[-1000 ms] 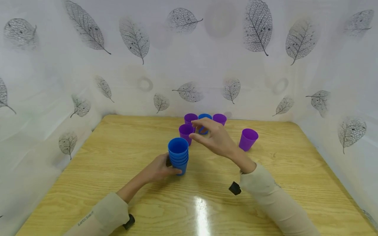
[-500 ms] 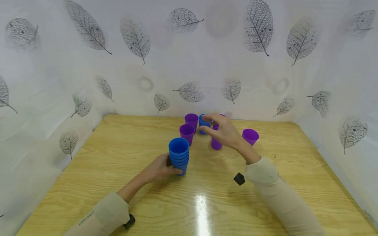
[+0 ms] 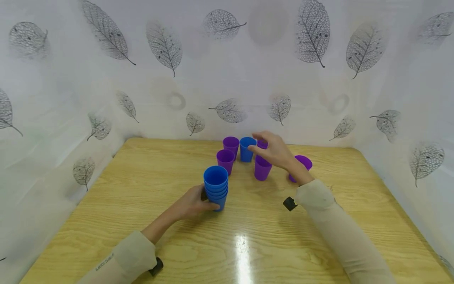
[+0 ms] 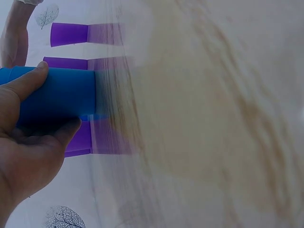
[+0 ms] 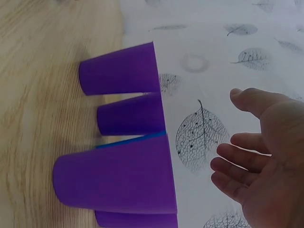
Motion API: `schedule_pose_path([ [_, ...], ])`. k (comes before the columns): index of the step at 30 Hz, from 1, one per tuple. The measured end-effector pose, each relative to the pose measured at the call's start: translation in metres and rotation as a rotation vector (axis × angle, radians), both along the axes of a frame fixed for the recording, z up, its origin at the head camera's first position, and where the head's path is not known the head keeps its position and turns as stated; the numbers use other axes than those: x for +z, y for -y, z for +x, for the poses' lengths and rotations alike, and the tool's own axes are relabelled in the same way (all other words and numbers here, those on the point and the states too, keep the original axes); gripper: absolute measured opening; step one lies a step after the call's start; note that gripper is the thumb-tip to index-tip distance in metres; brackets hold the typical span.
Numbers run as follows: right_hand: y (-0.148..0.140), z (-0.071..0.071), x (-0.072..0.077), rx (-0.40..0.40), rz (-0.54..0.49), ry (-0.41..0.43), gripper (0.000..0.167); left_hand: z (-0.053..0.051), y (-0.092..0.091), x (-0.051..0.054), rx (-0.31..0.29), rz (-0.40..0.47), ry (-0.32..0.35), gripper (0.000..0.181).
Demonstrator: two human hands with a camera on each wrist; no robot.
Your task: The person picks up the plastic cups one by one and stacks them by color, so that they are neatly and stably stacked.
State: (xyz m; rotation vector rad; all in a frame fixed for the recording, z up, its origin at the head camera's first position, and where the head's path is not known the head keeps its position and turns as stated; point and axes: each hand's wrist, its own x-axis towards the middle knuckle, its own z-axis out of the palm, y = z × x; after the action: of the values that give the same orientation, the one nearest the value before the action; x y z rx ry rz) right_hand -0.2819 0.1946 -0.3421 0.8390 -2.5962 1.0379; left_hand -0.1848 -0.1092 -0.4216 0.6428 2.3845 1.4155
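Note:
My left hand (image 3: 191, 203) grips a stack of blue cups (image 3: 216, 191) at the table's middle, fingers and thumb around its lower part. In the left wrist view, the thumb lies along the blue stack (image 4: 61, 92). My right hand (image 3: 276, 152) hovers over the purple cups with its fingers spread, holding nothing. Below it stands a purple cup (image 3: 263, 170); another purple cup (image 3: 262, 143) behind is partly hidden by the fingers. Just left of that hand is a single blue cup (image 3: 247, 150). The right wrist view shows the hand (image 5: 270, 156) apart from the cups.
Two more purple cups stand left of the single blue one, a rear cup (image 3: 231, 144) and a nearer cup (image 3: 226, 159). Behind the right wrist, a purple cup (image 3: 304, 161) is partly covered. A leaf-patterned curtain (image 3: 152, 106) borders the wooden table (image 3: 149, 169).
My right hand has moved right and a little farther back, uncovering the single blue cup and the nearer purple cup. The left hand and its stack stay in place.

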Motion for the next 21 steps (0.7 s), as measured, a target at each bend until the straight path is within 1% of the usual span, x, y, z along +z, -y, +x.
schedule_pose_path([
  [6,-0.004,-0.015,-0.003,-0.049,0.078,0.042,0.06,0.0,0.0,0.0,0.007,-0.007,0.01,0.065],
  [13,-0.006,-0.032,-0.009,-0.082,0.158,0.086,0.064,0.001,0.0,0.001,0.009,-0.009,0.021,0.064],
  [21,-0.004,-0.045,-0.01,-0.081,0.247,0.156,0.068,0.001,0.0,0.001,0.004,0.004,0.017,0.064],
])
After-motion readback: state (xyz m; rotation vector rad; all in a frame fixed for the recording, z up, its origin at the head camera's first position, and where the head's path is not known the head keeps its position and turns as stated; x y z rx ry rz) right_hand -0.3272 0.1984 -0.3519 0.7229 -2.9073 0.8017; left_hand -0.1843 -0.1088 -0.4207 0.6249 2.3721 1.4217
